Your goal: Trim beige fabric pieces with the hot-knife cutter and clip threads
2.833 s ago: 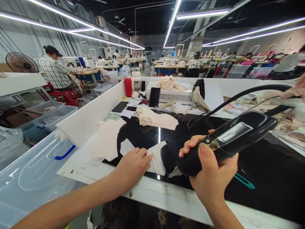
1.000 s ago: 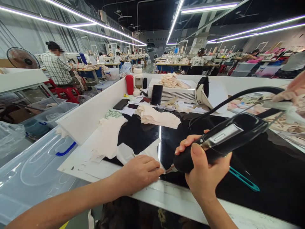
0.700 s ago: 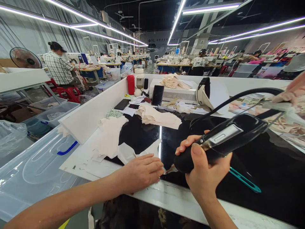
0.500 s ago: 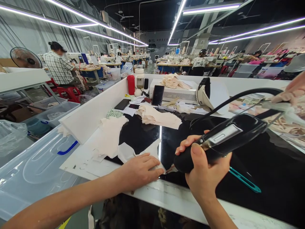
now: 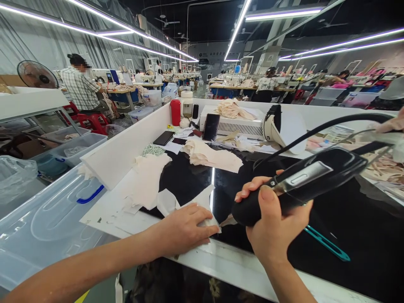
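Note:
My left hand (image 5: 189, 225) lies flat with fingers outstretched on a pale fabric piece (image 5: 205, 198), near the front edge of the black work surface (image 5: 186, 176). My right hand (image 5: 274, 214) is closed round a black corded hand tool (image 5: 318, 176) with a silver lever-like plate on its side. Its rounded end points down and left, just above the surface; the underside is hidden. Beside that end lies a small brownish scrap (image 5: 229, 220). A teal slotted strip (image 5: 328, 244) rests to the right of my right hand.
Fabric stacks (image 5: 214, 156) and cream pieces (image 5: 148, 179) lie farther back. Behind them are phones (image 5: 211, 126), a red cup (image 5: 175, 112) and a white vented box (image 5: 232, 122). A thick black cable (image 5: 315, 131) arches right, where another person's hand (image 5: 393, 126) shows. Clear bins (image 5: 47, 227) stand left.
The black hand tool and my right hand have shifted slightly right. My left hand stays on the pale fabric. The other person's hand has moved right, towards the frame edge.

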Demonstrator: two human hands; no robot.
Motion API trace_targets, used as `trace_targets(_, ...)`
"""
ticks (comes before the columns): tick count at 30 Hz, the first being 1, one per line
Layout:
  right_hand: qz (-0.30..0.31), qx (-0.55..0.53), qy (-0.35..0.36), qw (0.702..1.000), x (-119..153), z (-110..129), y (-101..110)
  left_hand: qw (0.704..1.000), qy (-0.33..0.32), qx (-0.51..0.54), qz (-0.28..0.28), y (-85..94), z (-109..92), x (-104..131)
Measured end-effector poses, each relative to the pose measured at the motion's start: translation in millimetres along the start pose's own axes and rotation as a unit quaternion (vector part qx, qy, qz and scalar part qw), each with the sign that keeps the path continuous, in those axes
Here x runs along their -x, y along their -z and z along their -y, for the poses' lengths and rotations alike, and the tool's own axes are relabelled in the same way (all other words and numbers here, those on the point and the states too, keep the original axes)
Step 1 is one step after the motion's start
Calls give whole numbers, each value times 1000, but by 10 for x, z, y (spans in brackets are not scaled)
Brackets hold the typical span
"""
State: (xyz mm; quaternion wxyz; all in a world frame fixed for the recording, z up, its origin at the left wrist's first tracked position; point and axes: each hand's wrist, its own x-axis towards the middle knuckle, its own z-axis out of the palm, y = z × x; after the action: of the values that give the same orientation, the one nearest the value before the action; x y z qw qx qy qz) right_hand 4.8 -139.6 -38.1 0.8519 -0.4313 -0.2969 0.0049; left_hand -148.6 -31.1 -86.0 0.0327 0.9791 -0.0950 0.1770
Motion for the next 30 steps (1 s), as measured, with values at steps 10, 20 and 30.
trace_targets(10, 2, 1, 0, 1000, -20, -95, -16, 1000, 12, 5, -3, -25, 16, 34)
trace_targets(20, 0, 4, -3, 1000, -38, -118, -59, 1000, 25, 17, 4, -9, 31, 37)
trace_targets(30, 4, 19, 7, 1000, -63, -229, -106, 999, 28, 35, 2, -33, 38, 43)
